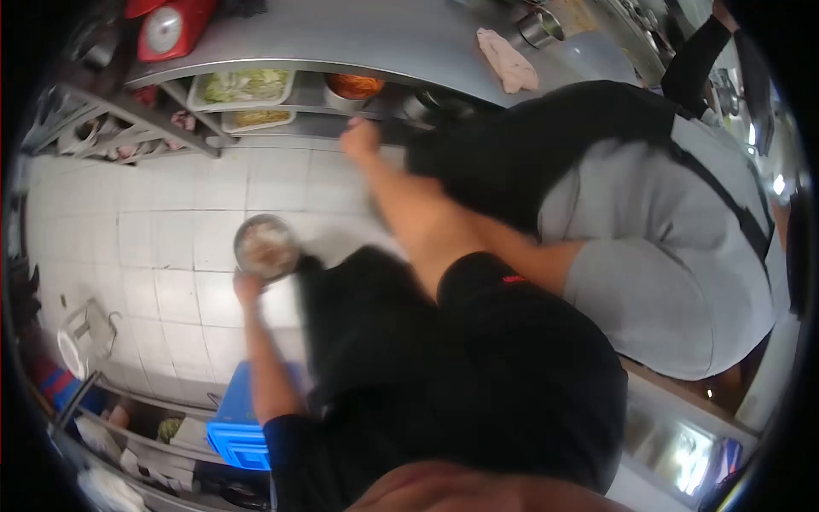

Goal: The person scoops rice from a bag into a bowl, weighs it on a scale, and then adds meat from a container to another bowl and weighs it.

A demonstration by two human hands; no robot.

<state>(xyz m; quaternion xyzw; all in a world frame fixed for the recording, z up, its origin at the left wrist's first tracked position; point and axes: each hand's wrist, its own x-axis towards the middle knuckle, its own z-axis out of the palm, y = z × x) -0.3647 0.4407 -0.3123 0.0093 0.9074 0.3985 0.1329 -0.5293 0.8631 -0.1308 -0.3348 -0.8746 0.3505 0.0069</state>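
Observation:
My left hand [247, 288] grips the near rim of a round metal bowl [275, 275], which I hold over the tiled floor. Pale, pinkish-brown food lies inside the bowl. My right hand [361, 141] is stretched forward at the edge of the lower shelf, its fingers curled in. Close beyond it on that shelf stands a metal pot [345, 101] filled with shredded orange food. What the right fingers hold, if anything, I cannot tell.
A person in grey with a black apron [546, 149] bends close on my right. Ahead runs a steel counter [384, 38] with a red scale [175, 30] and a cloth [508, 60]. Food trays [241, 88] sit beneath. A blue bin [241, 414] and rack [153, 435] stand at left.

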